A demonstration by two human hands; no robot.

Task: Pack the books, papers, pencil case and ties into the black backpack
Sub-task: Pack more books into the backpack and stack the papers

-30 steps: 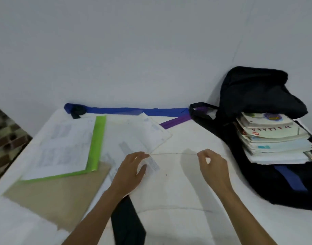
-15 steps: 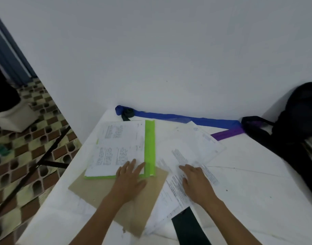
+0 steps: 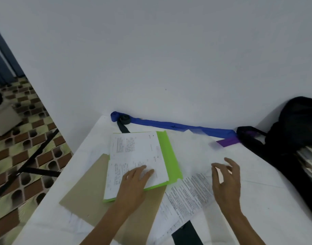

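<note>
A white table [image 3: 268,197] against a white wall [image 3: 151,59], patterned tile floor [image 3: 19,156] left

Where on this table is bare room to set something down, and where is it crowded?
Bare table lies between the right hand and the black backpack, and in a strip left of the brown envelope. The middle is crowded: green folder, loose papers and the left hand.

Lime-green folder [image 3: 169,156], tan card [image 3: 84,197], royal blue tie [image 3: 169,124], purple strip [image 3: 226,142] (another tie, I think), black backpack [image 3: 296,121], brown-checked floor tiles [image 3: 28,138].
</note>
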